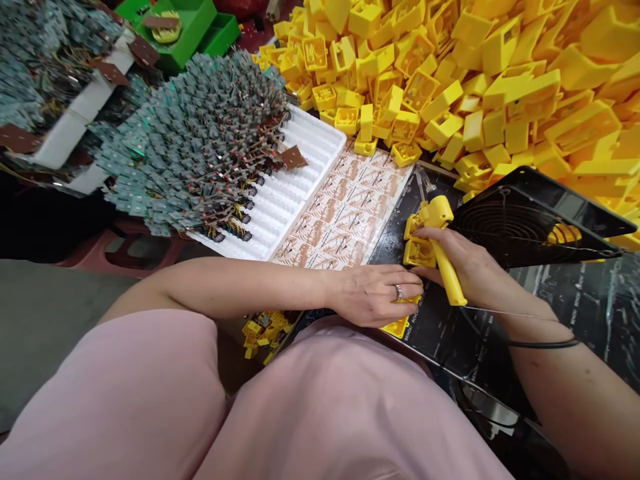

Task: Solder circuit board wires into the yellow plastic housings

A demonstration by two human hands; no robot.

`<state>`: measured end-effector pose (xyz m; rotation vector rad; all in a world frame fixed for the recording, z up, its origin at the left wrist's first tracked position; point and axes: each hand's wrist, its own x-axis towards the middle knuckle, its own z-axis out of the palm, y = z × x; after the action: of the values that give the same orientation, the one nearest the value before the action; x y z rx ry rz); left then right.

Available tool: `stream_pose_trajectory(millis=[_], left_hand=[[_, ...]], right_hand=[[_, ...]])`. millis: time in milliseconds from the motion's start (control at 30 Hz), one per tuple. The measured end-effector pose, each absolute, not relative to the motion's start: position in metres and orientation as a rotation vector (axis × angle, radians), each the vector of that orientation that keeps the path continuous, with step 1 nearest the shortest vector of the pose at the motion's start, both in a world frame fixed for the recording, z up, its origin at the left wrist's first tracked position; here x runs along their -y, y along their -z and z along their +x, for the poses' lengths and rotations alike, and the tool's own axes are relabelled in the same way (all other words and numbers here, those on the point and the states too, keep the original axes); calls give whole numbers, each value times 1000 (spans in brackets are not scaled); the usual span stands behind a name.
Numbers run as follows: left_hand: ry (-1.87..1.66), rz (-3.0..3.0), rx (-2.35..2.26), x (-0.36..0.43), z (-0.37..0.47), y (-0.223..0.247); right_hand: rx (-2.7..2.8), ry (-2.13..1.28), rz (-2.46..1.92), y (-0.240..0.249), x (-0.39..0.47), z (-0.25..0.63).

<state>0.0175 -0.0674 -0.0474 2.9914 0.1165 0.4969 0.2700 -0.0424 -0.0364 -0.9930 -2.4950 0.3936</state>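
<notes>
My left hand (pixel 377 293), with a ring on one finger, is closed over a yellow plastic housing (pixel 399 327) near the mat's front edge; its fingers hide most of that part. My right hand (pixel 467 263) is wrapped around a yellow soldering gun (pixel 451 283), whose metal tip points away from me. A thin wire trails from the handle's rear end past my wrist. Just left of the gun, another open yellow housing (pixel 420 253) sits close to my right fingertips. The fingertips of both hands nearly meet.
A fan (pixel 505 220) in a black frame stands tilted to the right. Yellow housings (pixel 425 87) are heaped behind. At left, a white foam tray (pixel 310 143) carries many wired grey parts (pixel 195 133), beside patterned paper (pixel 345 213). Green bins (pixel 185 33) stand farther back.
</notes>
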Motion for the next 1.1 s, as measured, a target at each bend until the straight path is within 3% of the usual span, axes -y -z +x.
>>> stream_pose_trajectory(millis=[200, 267, 333, 467, 567, 800, 867, 1100], left_hand=[[-581, 3091, -47, 40, -4, 28], [-400, 3125, -476, 11, -30, 10], [-143, 2958, -1229, -23, -60, -8], [300, 2564, -1749, -72, -110, -30], [178, 2453, -1915, -82, -134, -33], [-1080, 2149, -1829, -87, -135, -46], [-1140, 1950, -1664, -85, -112, -46], [-722, 1215, -1156, -50, -28, 7]], right_hand=[[2417, -255, -999, 25, 50, 259], [2350, -153, -995, 15, 64, 260], [2306, -94, -999, 6, 79, 261], [2289, -54, -1035, -3, 107, 265], [2296, -32, -1058, -3, 124, 269], [2232, -2, -1209, 0, 149, 270], [2192, -27, -1217, 4, 151, 265], [2128, -146, -1191, 22, 148, 255]])
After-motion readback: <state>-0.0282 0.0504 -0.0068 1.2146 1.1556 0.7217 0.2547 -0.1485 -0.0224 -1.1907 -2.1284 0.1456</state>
